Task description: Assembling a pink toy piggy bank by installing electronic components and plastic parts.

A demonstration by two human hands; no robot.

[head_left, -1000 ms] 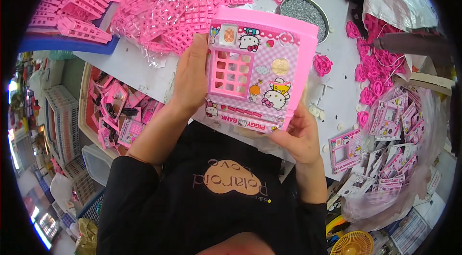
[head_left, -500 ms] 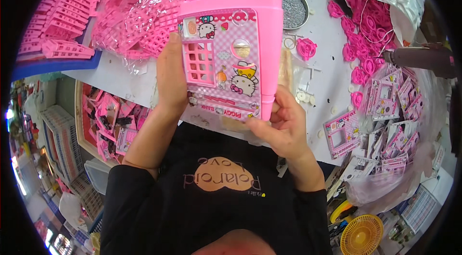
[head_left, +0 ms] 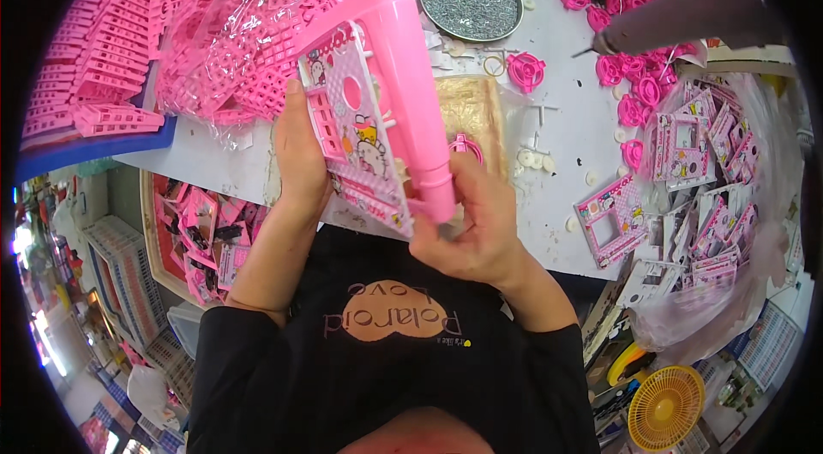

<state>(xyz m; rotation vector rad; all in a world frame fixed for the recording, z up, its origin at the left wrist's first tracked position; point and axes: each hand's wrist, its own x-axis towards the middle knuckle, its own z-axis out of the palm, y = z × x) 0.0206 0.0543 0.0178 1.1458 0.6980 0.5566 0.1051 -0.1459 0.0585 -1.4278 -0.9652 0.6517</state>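
Observation:
Above the table I hold a pink plastic toy money-box shell point(head_left: 416, 77), tilted so its smooth side shows. Its printed front panel point(head_left: 351, 107), with a round hole and a pink grid window, stands apart from the shell along the right edge. White pegs show in the gap. My left hand point(head_left: 303, 150) is closed round the left side of the panel and shell. At the lower corner, my right hand point(head_left: 471, 222) grips the shell and the panel's edge, thumb and fingers pressed in. Some of its fingers are hidden behind the shell.
A round dish point(head_left: 471, 40) of small screws sits behind a tan wrapped block point(head_left: 470, 102). At right are a dark power screwdriver point(head_left: 686, 12), pink ring-shaped parts point(head_left: 649, 92) and a bag of printed panels point(head_left: 716, 197). Bagged pink grids point(head_left: 231, 51) lie left, near a blue tray point(head_left: 103, 150).
The money box has turned from facing me to showing its side, and a gap between panel and shell has come into view. The screwdriver has swung further in over the table.

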